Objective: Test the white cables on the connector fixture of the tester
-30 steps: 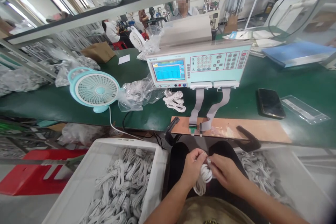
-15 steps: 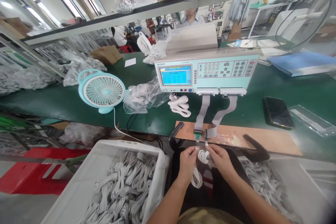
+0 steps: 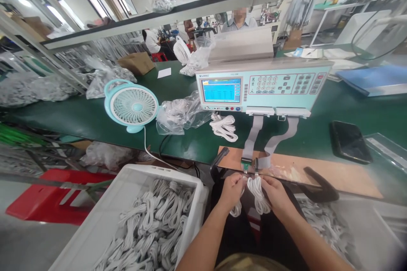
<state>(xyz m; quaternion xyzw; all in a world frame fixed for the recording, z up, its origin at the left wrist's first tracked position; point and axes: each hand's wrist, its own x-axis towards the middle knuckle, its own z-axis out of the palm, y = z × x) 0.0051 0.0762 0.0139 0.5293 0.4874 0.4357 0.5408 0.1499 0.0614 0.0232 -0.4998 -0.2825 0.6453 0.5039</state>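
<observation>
My left hand [image 3: 233, 189] is closed on one end of a white coiled cable, just below a small green connector board [image 3: 246, 166]. My right hand [image 3: 274, 190] pinches the cable's other side, beside the second connector [image 3: 257, 166]. Between the hands hangs the white cable bundle [image 3: 259, 194]. Grey ribbon cables [image 3: 253, 137] run from both connectors up to the tester [image 3: 273, 84], whose blue screen is lit. Another white cable coil [image 3: 224, 127] lies in front of the tester.
A blue fan [image 3: 135, 106] and bagged cables [image 3: 178, 112] stand left on the green table [image 3: 133, 135]. A phone [image 3: 349, 142] lies right. A white bin [image 3: 124, 178] of cables is at lower left. A person [image 3: 239, 21] sits behind the tester.
The view has shifted slightly, so the scene sits further right. The cable loops now hang down between my hands, nearer my right hand. The tester's screen content has changed.
</observation>
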